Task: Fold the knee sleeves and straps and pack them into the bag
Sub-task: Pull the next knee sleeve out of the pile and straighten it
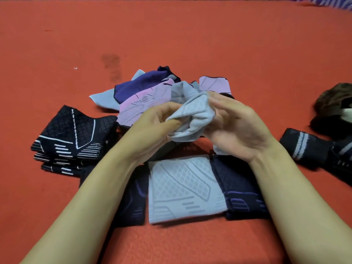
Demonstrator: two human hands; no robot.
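A crumpled light grey knee sleeve (192, 115) is bunched up between both hands above the red mat. My left hand (156, 122) grips its left side and my right hand (234, 126) grips its right side. Below them a folded light grey sleeve (182, 189) lies flat on top of dark navy sleeves (242, 195). A stack of folded black sleeves with white lines (72, 138) sits at the left. An unfolded heap of pink (144, 103), purple (142, 84) and grey sleeves lies behind my hands.
The red mat (171, 35) stretches far back. At the right lie black straps with grey stripes (308, 147) and a dark brownish bundle (335, 103) near the frame edge. No bag can be told apart for sure.
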